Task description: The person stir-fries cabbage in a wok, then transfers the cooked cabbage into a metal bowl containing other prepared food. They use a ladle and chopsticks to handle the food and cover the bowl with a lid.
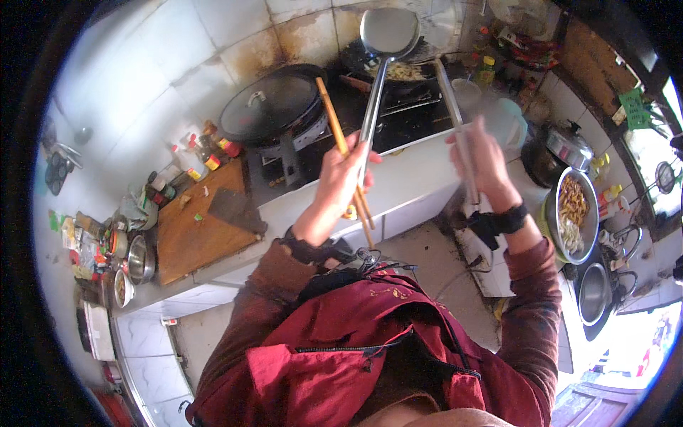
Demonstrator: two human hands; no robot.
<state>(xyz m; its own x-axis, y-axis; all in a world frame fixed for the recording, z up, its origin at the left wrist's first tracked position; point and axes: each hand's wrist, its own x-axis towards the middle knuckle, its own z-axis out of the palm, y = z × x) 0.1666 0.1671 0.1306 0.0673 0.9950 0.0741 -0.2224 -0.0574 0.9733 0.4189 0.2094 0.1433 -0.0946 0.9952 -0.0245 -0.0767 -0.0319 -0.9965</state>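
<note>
My left hand [344, 173] is closed around wooden chopsticks [332, 115] and the metal handle of a broad, round-headed wok spatula or ladle [389, 32]. Its head is raised in front of a wok [368, 58] that contains pale pieces of food [400, 71]. My right hand [480, 160], blurred, grips a long metal handle [451, 96] that leads up towards a blurred, round wire-mesh head [440, 24], probably a skimmer. To the left of the wok, a pan with a dark glass lid [272, 109] sits on the stove.
At left, a cleaver [232, 208] lies on a wooden cutting board [187, 240], with bottles [189, 163] behind. Metal bowls [141, 259] stand beyond the board. On the right are a lidded pot [568, 147], a bowl of browned and pale food [573, 213] and an empty metal basin [593, 293].
</note>
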